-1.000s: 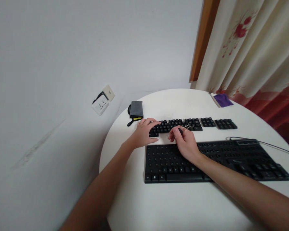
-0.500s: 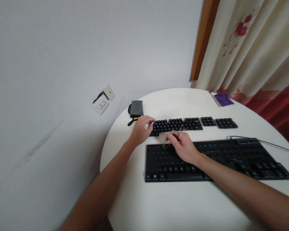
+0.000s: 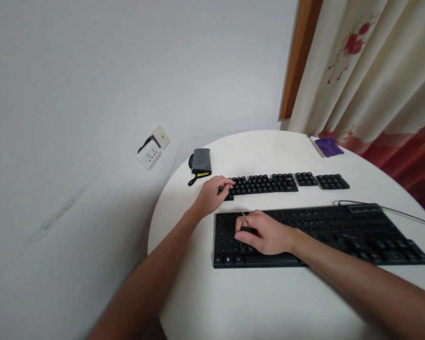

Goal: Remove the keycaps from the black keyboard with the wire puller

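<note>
A black keyboard (image 3: 340,233) lies across the near side of a round white table (image 3: 269,302). Beyond it, removed black keycaps (image 3: 265,183) sit laid out in rows on the table. My right hand (image 3: 264,233) rests over the keyboard's left part, shut on a small wire keycap puller with a dark grip (image 3: 246,228), its wire loop pointing away from me. My left hand (image 3: 212,193) rests on the left end of the keycap rows, fingers curled onto the caps.
A grey pouch with a black strap (image 3: 200,162) lies at the table's far left edge. A purple cloth (image 3: 327,146) sits at the back right by the curtain. A cable (image 3: 400,212) runs off the keyboard to the right. A wall socket (image 3: 150,150) is on the left.
My right hand has carried the puller from the keycap rows toward me and left, down onto the keyboard's left part. My left hand has stayed at the left end of the rows.
</note>
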### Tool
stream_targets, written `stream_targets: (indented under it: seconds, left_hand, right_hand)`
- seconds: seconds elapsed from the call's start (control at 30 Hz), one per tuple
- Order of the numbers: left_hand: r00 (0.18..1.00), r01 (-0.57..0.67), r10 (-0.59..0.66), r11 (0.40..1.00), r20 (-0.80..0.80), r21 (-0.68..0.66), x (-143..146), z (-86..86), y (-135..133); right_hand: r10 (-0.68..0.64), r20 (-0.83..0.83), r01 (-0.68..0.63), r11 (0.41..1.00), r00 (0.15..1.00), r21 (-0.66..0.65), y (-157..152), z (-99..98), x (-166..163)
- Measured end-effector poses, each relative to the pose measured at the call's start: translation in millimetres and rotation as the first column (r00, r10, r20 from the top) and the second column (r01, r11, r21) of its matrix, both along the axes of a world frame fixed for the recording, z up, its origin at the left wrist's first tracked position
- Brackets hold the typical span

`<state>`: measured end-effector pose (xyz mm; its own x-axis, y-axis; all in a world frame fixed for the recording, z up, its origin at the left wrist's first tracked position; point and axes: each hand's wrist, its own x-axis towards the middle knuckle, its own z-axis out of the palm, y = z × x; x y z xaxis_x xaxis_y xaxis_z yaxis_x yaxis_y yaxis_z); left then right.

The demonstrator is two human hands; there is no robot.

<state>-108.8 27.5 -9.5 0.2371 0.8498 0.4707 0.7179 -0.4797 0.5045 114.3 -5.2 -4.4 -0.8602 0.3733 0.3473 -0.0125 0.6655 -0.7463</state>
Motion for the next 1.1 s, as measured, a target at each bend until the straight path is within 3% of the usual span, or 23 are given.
stream_targets:
  seconds: [0.2,0.47,0.73,0.93,1.1]
  left_hand:
    - [1.0,0.015,-0.015,1.0,0.006,-0.004,0.5,-0.5,-0.2]
    - [0.999,0.036,-0.036,0.999,0.019,-0.012,1.4,2.1,-2.1]
    - [0.998,0.047,-0.047,0.999,0.031,-0.003,2.6,3.7,-3.8]
    - [0.998,0.06,-0.06,0.998,0.032,0.006,2.6,2.8,-3.3]
    - [0.996,0.086,-0.086,0.996,0.031,0.002,3.5,2.4,-3.3]
  right_hand:
    - [0.11,0.078,-0.116,0.99,0.991,0.08,-3.2,-0.7,-2.0]
    - [-0.047,0.135,0.042,0.998,0.99,0.04,-0.4,-1.1,-5.7]
    - [0.137,0.139,-0.173,0.94,0.981,0.295,-8.0,1.9,-2.3]
    - [-0.03,0.204,-0.005,0.986,0.979,0.168,-5.5,0.0,-6.2]
    - [-0.085,0.264,0.053,0.991,0.961,0.127,-6.5,0.4,-8.4]
